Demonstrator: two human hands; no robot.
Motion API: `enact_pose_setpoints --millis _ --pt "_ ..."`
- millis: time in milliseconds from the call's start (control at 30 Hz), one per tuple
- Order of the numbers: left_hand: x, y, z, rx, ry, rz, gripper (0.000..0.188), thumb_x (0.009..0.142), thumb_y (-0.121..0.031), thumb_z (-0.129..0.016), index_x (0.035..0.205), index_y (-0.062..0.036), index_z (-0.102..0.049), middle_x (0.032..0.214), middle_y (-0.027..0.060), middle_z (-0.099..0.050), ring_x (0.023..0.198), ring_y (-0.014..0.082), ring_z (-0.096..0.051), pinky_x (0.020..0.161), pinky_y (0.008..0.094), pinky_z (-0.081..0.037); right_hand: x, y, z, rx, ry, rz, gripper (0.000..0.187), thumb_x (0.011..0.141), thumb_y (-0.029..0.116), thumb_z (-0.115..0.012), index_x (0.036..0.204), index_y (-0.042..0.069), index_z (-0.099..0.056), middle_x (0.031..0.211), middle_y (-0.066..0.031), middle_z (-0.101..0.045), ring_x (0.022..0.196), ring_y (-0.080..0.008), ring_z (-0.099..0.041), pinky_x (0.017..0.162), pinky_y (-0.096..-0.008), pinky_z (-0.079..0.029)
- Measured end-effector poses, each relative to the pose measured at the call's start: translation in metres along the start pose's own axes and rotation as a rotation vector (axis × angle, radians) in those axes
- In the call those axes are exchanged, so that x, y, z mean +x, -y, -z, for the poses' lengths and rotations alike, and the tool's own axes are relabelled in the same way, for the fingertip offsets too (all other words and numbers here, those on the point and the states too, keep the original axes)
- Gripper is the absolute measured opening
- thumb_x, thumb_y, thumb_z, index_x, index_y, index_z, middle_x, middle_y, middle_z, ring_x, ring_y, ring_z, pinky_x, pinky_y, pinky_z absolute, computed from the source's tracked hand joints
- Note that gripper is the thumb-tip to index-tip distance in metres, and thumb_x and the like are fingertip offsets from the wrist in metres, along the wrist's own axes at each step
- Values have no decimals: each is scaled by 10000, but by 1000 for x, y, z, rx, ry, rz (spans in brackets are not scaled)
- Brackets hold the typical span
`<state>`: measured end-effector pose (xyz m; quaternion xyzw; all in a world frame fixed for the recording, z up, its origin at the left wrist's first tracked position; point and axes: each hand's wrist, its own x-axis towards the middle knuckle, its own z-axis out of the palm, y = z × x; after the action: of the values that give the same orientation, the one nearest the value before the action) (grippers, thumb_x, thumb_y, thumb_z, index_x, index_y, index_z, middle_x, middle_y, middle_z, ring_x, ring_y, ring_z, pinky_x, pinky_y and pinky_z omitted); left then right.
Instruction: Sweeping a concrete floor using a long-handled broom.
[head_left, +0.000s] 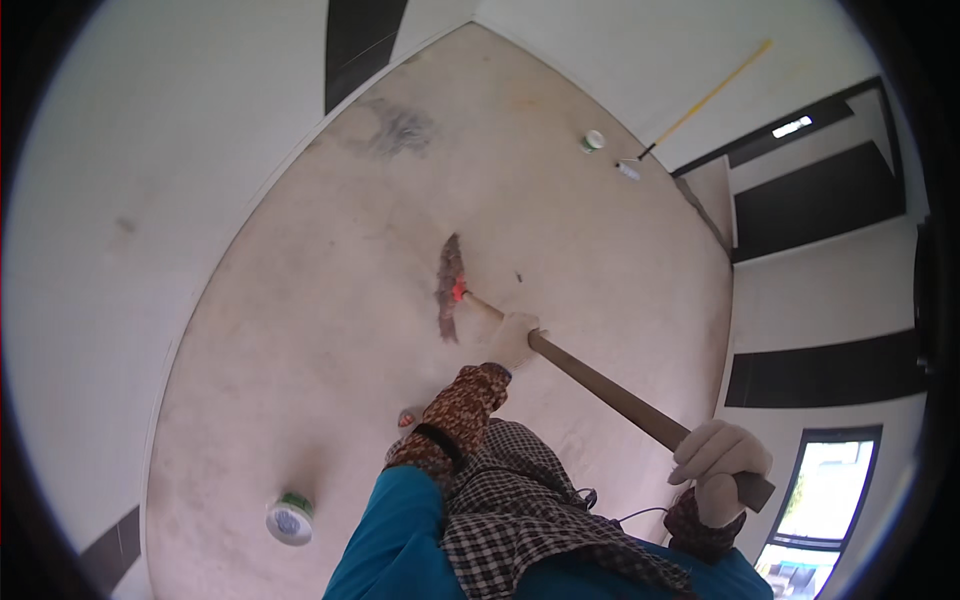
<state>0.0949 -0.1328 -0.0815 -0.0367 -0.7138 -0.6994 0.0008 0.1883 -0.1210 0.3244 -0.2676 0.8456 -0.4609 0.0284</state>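
Observation:
A long-handled broom [600,384] slants across in front of me, its brown bristle head [451,300] down at the floor. Red binding [459,289] shows where the head meets the handle. My left hand [513,341], in a white glove, is wrapped round the lower part of the handle. Higher up, close to the handle's top end, my right hand [718,461] grips it, also gloved in white. A small dark scrap [519,276] lies on the floor to the right of the bristles.
A white and green tub [290,519] stands at the near left, another small tub [593,141] at the far right. Beside that, a paint roller [628,171] on a yellow pole [712,94] leans against the wall. A small round object [407,418] sits near my left forearm.

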Motion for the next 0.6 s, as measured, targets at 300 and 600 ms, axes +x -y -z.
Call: enact_pose_setpoints --millis 300,600 --pt "-111 0 131 462 -232 313 254 838 -245 -675 743 -21 -601 839 191 -611 891 393 -552 771 489 -449 -3 -92 6 573 35 -211 168 890 104 -591 734 43 -577 764 -155 -668 775 -301 -640 823 -449 -517" --pt "-281 119 255 606 -446 517 261 744 -159 -729 640 -21 -534 698 200 -555 747 426 -533 714 494 -428 25 -120 -152 804 604 -397 39 920 -27 -588 891 -15 -612 992 -128 -663 1055 -250 -614 955 -390 -484"
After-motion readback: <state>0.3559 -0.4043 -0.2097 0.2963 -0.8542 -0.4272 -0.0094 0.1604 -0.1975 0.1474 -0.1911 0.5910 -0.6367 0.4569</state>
